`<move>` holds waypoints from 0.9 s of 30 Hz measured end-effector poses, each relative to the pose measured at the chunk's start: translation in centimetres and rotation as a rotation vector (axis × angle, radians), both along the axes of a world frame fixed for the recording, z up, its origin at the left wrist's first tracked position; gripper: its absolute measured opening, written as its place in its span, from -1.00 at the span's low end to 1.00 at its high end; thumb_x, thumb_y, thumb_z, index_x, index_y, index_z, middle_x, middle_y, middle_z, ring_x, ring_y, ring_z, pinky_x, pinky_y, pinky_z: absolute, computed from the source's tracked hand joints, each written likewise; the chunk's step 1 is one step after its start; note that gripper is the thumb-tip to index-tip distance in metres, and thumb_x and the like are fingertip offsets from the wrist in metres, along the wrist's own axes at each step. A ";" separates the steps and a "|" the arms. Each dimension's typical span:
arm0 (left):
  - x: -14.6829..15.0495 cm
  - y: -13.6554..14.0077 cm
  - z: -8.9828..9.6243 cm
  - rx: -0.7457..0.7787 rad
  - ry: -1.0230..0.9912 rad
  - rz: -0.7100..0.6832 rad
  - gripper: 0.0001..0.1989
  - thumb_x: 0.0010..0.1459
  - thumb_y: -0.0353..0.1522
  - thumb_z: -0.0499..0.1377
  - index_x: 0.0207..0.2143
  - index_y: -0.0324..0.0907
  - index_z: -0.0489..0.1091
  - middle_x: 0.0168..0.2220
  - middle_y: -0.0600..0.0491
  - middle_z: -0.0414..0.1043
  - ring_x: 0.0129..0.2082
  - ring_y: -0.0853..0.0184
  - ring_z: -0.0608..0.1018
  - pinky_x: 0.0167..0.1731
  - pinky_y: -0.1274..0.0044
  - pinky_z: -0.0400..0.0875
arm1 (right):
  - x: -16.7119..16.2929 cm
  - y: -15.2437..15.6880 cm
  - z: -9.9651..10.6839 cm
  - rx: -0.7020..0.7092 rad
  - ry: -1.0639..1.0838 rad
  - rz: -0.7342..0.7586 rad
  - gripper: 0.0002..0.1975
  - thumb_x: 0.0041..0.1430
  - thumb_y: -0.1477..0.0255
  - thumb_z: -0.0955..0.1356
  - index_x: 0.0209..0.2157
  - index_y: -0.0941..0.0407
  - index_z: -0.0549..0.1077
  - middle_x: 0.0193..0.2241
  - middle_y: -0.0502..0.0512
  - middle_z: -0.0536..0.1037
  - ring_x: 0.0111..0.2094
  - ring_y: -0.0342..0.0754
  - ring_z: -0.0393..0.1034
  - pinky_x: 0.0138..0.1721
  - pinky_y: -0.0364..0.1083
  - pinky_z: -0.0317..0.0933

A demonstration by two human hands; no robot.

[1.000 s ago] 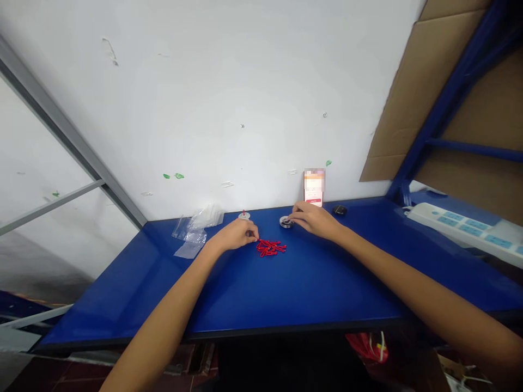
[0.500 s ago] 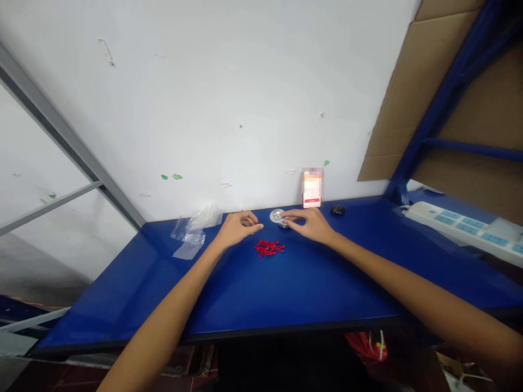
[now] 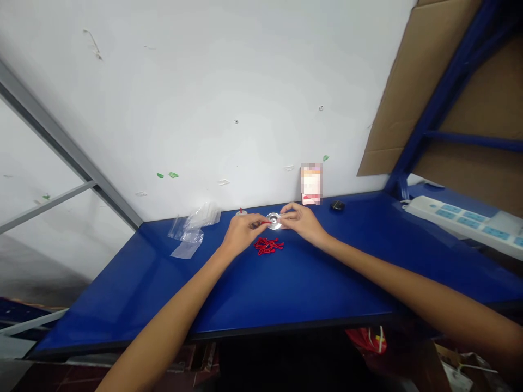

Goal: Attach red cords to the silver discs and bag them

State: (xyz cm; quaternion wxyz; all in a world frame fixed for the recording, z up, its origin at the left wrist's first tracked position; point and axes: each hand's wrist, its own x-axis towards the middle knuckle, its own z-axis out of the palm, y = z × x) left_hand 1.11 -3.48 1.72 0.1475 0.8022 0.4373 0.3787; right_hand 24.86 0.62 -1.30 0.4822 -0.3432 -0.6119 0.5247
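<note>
A round, shiny metal disc (image 3: 273, 221) with a small feature at its centre is up between my two hands. The fingers of my right hand (image 3: 304, 224) grip its right edge. My left hand (image 3: 244, 231) pinches a small red cord loop (image 3: 265, 222) at the disc's left side; whether the cord passes through the disc is too small to tell. A pile of red cord loops (image 3: 268, 246) lies on the table just below the hands. Behind my left hand, partly hidden, rests another pale round disc (image 3: 241, 213) with a bit of red standing up from it.
Clear plastic bags (image 3: 190, 231) lie at the left on the blue table (image 3: 253, 294). A lit phone (image 3: 311, 185) leans on the wall, with a small black object (image 3: 337, 206) beside it. A white power strip (image 3: 466, 223) is at the right.
My left hand has moved right, bringing red cord to the disc. My right hand has shifted slightly left with the disc, which now shows a hollow face. The view has tilted slightly.
</note>
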 end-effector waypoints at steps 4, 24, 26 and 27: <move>0.2 0.1 -0.5 0.142 0.105 0.040 -0.77 0.42 -0.22 0.22 -0.05 -0.03 0.67 -0.13 -0.01 0.68 -0.21 0.26 0.64 -0.14 0.43 0.53 | -0.5 -0.7 0.1 -0.003 0.007 0.018 -0.52 0.00 0.14 0.65 -0.19 0.05 0.48 -0.26 0.11 0.75 -0.23 0.12 0.72 -0.13 0.11 0.65; 0.9 0.0 -0.9 0.088 0.079 0.133 -0.86 0.33 -0.40 0.29 -0.13 -0.04 0.66 -0.17 0.04 0.67 -0.22 0.26 0.65 -0.15 0.43 0.53 | -0.7 -1.1 -0.2 0.121 -0.090 -0.007 -0.64 0.07 0.14 0.60 -0.26 0.05 0.53 -0.20 0.12 0.74 -0.19 0.14 0.72 -0.06 0.11 0.61; 1.0 -0.1 -0.9 0.083 0.056 0.131 -0.87 0.31 -0.41 0.29 -0.15 -0.06 0.65 -0.17 0.04 0.66 -0.24 0.28 0.65 -0.17 0.44 0.54 | -0.7 -1.3 0.0 0.135 -0.098 -0.007 -0.65 0.08 0.14 0.60 -0.25 0.04 0.53 -0.19 0.11 0.74 -0.19 0.13 0.72 -0.06 0.10 0.60; 1.0 -0.1 -0.9 0.080 0.040 0.129 -0.87 0.30 -0.42 0.29 -0.16 -0.07 0.64 -0.17 0.04 0.66 -0.25 0.28 0.65 -0.18 0.45 0.54 | -0.7 -1.4 0.1 0.145 -0.101 -0.004 -0.65 0.08 0.15 0.60 -0.25 0.04 0.54 -0.19 0.10 0.74 -0.18 0.13 0.72 -0.05 0.09 0.60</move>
